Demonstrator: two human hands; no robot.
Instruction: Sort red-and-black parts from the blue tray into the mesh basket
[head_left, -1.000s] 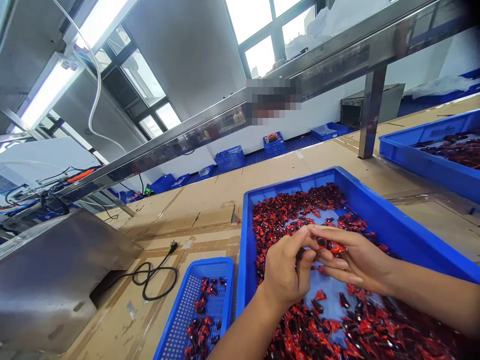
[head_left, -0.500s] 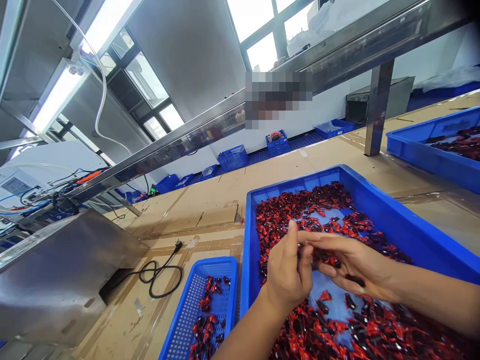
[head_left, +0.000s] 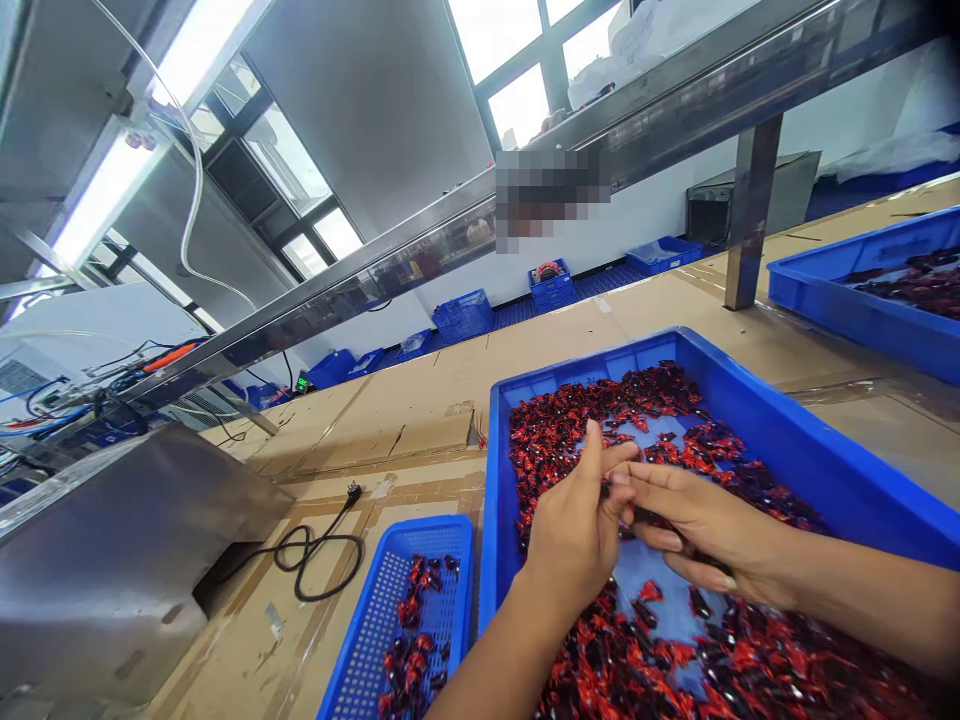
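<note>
- Red-and-black pieces (head_left: 592, 405), small and glossy, lie in heaps inside the large blue tray (head_left: 817, 435); the pale tray bottom shows between the heaps.
- The left hand (head_left: 574, 530) is over the near part of this tray, with one finger pointing up and others bent toward the right hand (head_left: 712, 530).
- The right hand reaches in from the right, its fingers bent and close together, the foremost meeting the left hand's fingertips.
- Something dark shows in the narrow gaps among the fingers of both hands, but it is too hidden to tell what either hand grips, or whether it grips at all.
- The blue perforated basket (head_left: 358, 610) sits just beside the large tray, on its left, with a smaller number of the same pieces inside, partly behind the left forearm.
- A black power cord (head_left: 322, 598) lies looped on the cardboard-covered counter (head_left: 420, 400), its plug (head_left: 352, 491) pointing away, between the basket and a metal housing (head_left: 112, 560).
- Another blue tray (head_left: 847, 310) with dark red pieces stands at the right edge.
- A metal beam (head_left: 405, 250) crosses above the counter, with a metal post (head_left: 751, 215) beneath it; blue crates (head_left: 463, 315) stand beyond.
</note>
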